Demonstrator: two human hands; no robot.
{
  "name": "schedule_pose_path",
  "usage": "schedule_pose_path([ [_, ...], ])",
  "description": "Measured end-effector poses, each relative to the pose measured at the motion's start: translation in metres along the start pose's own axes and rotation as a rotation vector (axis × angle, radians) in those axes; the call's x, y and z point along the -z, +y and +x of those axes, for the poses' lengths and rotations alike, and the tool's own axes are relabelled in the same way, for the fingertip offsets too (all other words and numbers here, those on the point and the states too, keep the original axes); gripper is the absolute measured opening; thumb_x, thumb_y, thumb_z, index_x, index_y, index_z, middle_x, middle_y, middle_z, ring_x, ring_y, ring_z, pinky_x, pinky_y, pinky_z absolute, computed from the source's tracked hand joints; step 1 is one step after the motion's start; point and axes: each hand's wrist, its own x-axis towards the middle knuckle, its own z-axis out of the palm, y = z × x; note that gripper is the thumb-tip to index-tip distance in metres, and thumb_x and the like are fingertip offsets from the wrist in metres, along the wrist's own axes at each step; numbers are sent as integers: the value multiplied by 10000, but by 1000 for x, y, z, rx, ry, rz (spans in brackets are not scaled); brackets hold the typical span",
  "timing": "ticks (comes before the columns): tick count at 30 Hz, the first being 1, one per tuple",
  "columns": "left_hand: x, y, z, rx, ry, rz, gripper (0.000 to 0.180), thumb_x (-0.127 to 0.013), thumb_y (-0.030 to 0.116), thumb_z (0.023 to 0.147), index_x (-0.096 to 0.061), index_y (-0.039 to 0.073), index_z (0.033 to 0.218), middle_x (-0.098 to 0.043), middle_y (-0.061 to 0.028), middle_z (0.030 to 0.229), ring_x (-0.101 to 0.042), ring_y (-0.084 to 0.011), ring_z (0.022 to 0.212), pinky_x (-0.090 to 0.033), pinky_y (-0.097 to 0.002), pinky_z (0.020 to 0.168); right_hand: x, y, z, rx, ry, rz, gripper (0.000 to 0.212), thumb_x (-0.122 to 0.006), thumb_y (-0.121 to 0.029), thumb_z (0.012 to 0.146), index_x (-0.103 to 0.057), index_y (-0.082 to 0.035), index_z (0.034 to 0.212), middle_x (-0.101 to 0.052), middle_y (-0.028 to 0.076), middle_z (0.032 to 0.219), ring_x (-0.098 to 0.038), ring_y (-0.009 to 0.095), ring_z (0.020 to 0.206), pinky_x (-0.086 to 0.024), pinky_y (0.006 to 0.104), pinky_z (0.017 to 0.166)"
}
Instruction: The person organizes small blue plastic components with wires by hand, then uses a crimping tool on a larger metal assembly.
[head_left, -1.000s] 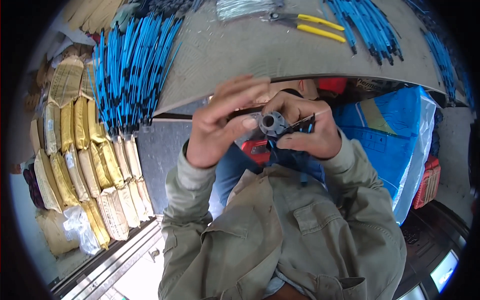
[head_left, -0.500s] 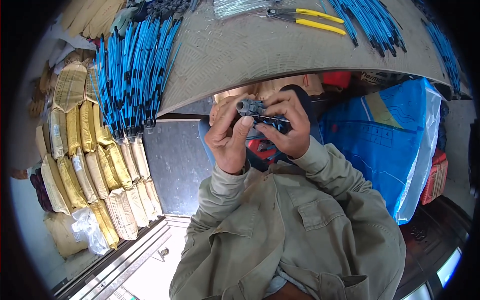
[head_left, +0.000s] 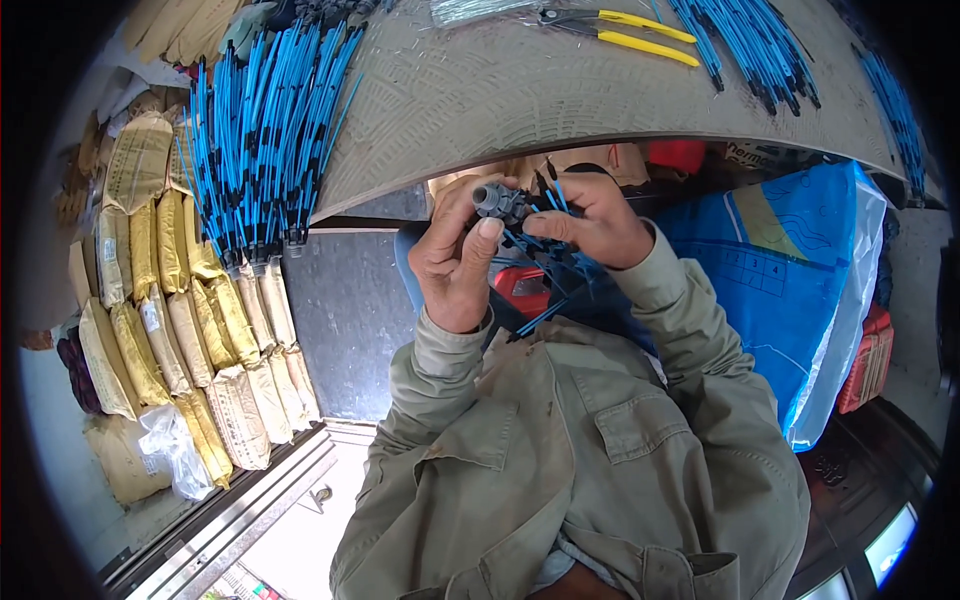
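The table (head_left: pixel 480 110) curves across the top. Below it the person's jacket (head_left: pixel 530 470), greyish green with two chest pockets, fills the lower middle. On the person's left, a pile of packets (head_left: pixel 180 340), gold and tan, stands beside a dark panel (head_left: pixel 350 330). Opposite, on the right, leans a blue sack (head_left: pixel 770 300) with a silvery edge.

A thick bundle (head_left: pixel 270 140) of blue tubes with black ends lies at the table's left, its lower ends reaching past the edge; a second sheaf (head_left: pixel 745 50) lies at the upper right. A red box (head_left: pixel 868 365) sits just beyond the sack, and a clear bag (head_left: pixel 178 455) hangs crumpled against the packets' lower end. Pliers (head_left: pixel 640 38) with yellow handles lie on the table near the second sheaf. Something red (head_left: pixel 527 290), partly hidden, shows beneath the hands.

The two hands are close together, just below the table's edge. The left hand (head_left: pixel 455 260) grips a grey fitting (head_left: pixel 503 204), thumb pressed to its lower side, its round open end facing up and left. The right hand (head_left: pixel 597 225) is closed around thin tubes (head_left: pixel 560 262), its thumb pointing at the fitting; black tips poke up between the hands. The right fingertips are hidden.
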Motion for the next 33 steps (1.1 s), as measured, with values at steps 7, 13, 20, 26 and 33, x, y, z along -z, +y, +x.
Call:
schedule_pose_path([
  [7, -2, -5, -2, 67, 69, -121, 309, -616, 102, 822, -582, -52, 1087, -600, -117, 1059, -501, -199, 1009, -361, -309, 909, -6, 22, 2, 96, 67, 421, 209, -631, -36, 807, -549, -27, 998, -555, 33, 1012, -513, 104, 883, -418, 250, 799],
  [13, 4, 1, -3, -14, 31, 104, 301, -617, 100, 815, -591, -40, 1081, -603, -105, 1025, -496, -201, 993, -358, -312, 895, 3, 19, 11, 137, -174, 256, 247, -639, -37, 799, -521, -18, 1016, -526, 39, 978, -495, 106, 920, -401, 255, 824],
  [20, 6, 6, -2, -44, 1, 88, 282, -620, 100, 810, -596, -46, 1050, -603, -103, 996, -493, -207, 986, -353, -322, 901, -1, 12, 8, 28, -153, 244, 279, -668, -65, 786, -514, -21, 1015, -525, 39, 968, -503, 106, 923, -404, 253, 819],
  [26, 1, -2, -14, -46, 120, 175, 290, -626, 108, 812, -587, -53, 1050, -590, -113, 1021, -521, -202, 949, -369, -312, 893, -11, 16, 5, -73, -140, 362, 356, -669, -48, 770, -489, -18, 1076, -489, 75, 1072, -478, 137, 1006, -395, 286, 858],
  [33, 1, -6, -8, 108, 175, -57, 271, -625, 97, 807, -595, -58, 1028, -591, -104, 1020, -522, -154, 929, -400, -276, 841, -24, 37, -23, 259, 184, -207, 356, -673, -46, 760, -544, 14, 1086, -582, 119, 979, -574, 191, 930, -443, 288, 792],
])
